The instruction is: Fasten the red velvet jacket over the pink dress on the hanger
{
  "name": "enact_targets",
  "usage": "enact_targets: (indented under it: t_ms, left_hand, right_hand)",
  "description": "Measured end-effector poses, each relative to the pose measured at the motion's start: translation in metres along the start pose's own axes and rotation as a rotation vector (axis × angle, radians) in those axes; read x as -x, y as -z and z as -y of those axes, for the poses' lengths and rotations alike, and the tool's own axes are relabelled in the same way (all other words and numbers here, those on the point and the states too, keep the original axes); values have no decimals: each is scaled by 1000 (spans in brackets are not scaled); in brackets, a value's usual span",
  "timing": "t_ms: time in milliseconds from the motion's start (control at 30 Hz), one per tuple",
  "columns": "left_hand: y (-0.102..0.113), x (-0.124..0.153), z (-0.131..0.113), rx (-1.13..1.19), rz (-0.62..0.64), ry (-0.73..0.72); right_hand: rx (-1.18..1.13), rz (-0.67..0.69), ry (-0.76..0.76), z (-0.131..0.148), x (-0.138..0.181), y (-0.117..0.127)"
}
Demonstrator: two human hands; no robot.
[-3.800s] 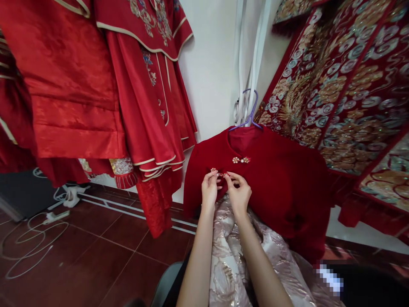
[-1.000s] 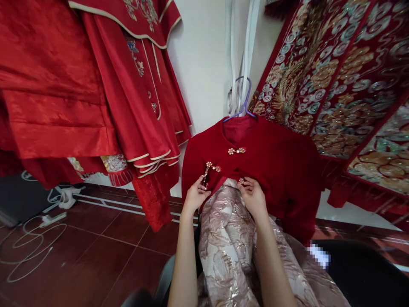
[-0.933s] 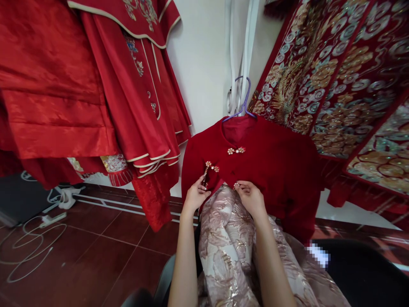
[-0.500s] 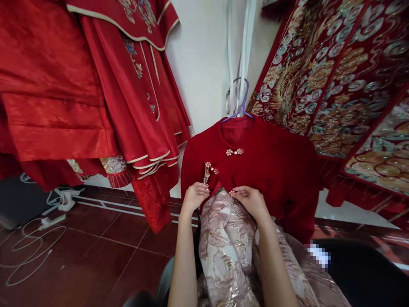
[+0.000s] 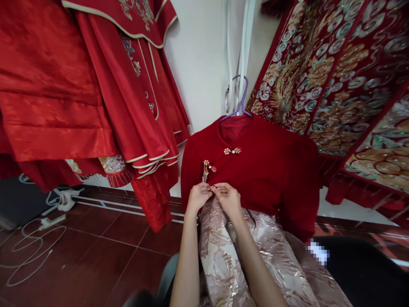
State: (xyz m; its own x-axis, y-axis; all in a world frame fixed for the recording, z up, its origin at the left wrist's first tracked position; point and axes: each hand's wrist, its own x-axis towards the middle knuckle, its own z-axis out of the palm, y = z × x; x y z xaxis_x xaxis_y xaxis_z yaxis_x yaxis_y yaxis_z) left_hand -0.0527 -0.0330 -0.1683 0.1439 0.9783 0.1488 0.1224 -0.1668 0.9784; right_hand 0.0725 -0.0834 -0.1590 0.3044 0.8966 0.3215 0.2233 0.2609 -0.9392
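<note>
A dark red jacket (image 5: pixel 265 162) hangs on a purple hanger (image 5: pixel 243 96) in front of me. Two jewelled fasteners, the collar one (image 5: pixel 232 151) and a side one (image 5: pixel 209 166) with a dangling tassel (image 5: pixel 205 175), look joined. At the jacket's lower front edge, my left hand (image 5: pixel 200 197) pinches the near side of the opening, fingers closed. Right beside it, my right hand (image 5: pixel 228 198) pinches a third jewelled fastener (image 5: pixel 212 187); fingertips hide most of it. Below hangs a pale pink-gold brocade skirt (image 5: pixel 220 247), partly covered by my forearms.
Red garments (image 5: pixel 137 85) hang at the left, and heavily embroidered ones (image 5: pixel 335 85) at the right. A white rack pole (image 5: pixel 243 47) rises behind the hanger. A black seat (image 5: pixel 361 268) is at lower right; a white cable (image 5: pixel 35 251) lies on the tiled floor.
My right hand has moved left with the jacket's front flap, bringing it to my left hand. The gap at the lower front has closed; my left hand has barely shifted.
</note>
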Motion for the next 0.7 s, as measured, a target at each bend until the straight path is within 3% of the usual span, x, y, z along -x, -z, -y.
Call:
enact_targets:
  t_ms: [133, 700]
  left_hand:
    - [-1, -1, 0, 44, -42, 8]
    - [0, -1, 6, -59, -50, -44]
  right_hand:
    - [38, -99, 11, -12, -3, -2]
    - [133, -145, 114, -31, -1, -11]
